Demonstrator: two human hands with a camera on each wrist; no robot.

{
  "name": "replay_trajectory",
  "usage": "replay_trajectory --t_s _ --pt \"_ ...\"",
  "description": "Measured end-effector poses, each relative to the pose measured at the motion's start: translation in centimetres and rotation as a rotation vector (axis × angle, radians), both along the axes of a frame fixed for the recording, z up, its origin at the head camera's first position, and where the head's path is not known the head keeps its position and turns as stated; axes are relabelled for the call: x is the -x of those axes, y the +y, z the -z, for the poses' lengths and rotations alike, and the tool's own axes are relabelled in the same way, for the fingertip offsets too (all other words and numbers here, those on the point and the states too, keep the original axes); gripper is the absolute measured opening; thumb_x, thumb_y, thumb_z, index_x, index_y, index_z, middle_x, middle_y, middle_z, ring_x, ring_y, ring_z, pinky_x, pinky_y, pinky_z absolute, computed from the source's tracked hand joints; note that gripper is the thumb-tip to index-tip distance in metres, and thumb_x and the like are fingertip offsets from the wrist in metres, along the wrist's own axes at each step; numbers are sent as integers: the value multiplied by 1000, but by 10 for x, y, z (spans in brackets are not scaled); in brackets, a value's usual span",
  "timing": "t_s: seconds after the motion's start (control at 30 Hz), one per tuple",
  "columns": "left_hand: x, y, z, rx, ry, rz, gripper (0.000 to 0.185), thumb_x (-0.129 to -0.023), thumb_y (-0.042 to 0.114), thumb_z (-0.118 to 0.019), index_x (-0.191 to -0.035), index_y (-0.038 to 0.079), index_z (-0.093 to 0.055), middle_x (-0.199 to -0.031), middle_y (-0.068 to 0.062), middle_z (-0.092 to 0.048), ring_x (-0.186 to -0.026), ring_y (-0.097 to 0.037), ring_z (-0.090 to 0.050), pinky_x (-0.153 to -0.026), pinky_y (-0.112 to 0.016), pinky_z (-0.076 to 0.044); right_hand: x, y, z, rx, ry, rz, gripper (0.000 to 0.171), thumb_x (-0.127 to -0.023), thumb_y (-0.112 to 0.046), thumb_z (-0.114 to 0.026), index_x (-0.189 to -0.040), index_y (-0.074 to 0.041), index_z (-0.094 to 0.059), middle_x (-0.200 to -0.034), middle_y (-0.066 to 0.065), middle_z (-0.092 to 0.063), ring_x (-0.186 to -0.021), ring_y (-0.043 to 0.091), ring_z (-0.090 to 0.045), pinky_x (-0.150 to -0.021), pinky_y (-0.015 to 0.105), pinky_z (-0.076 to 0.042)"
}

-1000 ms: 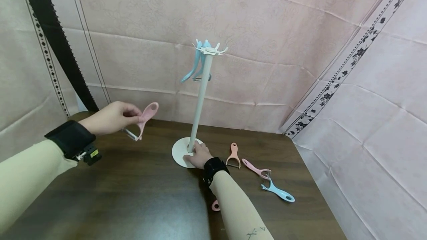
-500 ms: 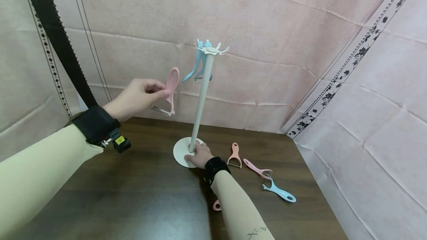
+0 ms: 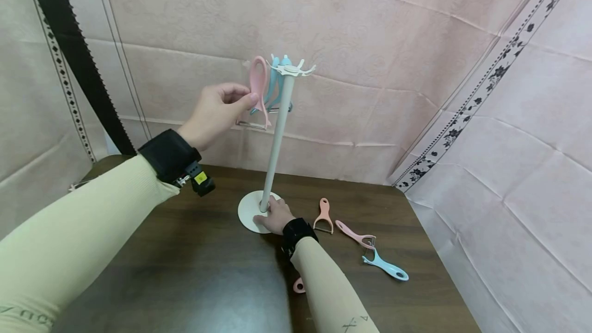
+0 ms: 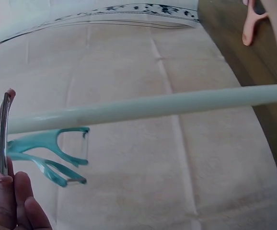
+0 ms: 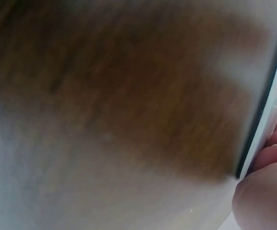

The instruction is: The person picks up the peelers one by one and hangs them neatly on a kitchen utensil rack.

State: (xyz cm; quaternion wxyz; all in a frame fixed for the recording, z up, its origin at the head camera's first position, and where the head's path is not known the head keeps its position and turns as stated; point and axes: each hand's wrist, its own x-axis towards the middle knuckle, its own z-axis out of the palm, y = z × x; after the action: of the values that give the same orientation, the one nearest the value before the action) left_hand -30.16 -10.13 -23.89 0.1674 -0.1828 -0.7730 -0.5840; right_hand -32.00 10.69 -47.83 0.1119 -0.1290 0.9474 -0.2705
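Here our left hand [image 3: 217,112] pinches a pink peeler [image 3: 258,86] just beside the stand's hooks [image 3: 292,69], where two blue peelers [image 3: 276,84] hang; our right hand [image 3: 274,218], fingers flat, presses the stand's base [image 3: 247,209] below

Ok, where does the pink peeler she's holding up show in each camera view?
Head: the pink peeler is upper centre, pinched by the left hand just left of the stand's hook crown.
Left wrist: the pink peeler shows edge-on at the far left, above the fingers.
Right wrist: not in it; only the right hand on the stand's base.
Shared landmark: the white stand pole.
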Motion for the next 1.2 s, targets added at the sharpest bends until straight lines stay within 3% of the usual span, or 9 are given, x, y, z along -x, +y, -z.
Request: replay_trajectory --t_s 0.3,0.67,1.2 --pt "3 5 -8 -15 -16 -15 40 -94 39 -62 -119 8 -67 -105 -7 -67 -96 -22 -56 -78 -30 -45 -2 1 -4 -5 1 -12 49 -89 -42 -67 -128 -17 -51 -118 9 -52 -118 23 -42 -97 41 -37" --pt "2 5 -14 6 -52 -33 44 -94 44 -60 -121 11 -67 -108 -5 -67 -100 -18 -56 -81 -30 -46 0 0 1 -17 18 -11 50 -89 -44 -67 -128 -17 -51 -120 9 -53 -119 23 -42 -97 41 -37" --pt "7 4 -5 -21 -62 3 43 -94 41 -62 -120 8 -68 -106 -11 -68 -98 -24 -60 -81 -29 -47 -1 1 -1 2 28 -15 47 -89 -42 -68 -124 -15 -53 -118 11 -52 -114 23 -45 -94 40 -40"
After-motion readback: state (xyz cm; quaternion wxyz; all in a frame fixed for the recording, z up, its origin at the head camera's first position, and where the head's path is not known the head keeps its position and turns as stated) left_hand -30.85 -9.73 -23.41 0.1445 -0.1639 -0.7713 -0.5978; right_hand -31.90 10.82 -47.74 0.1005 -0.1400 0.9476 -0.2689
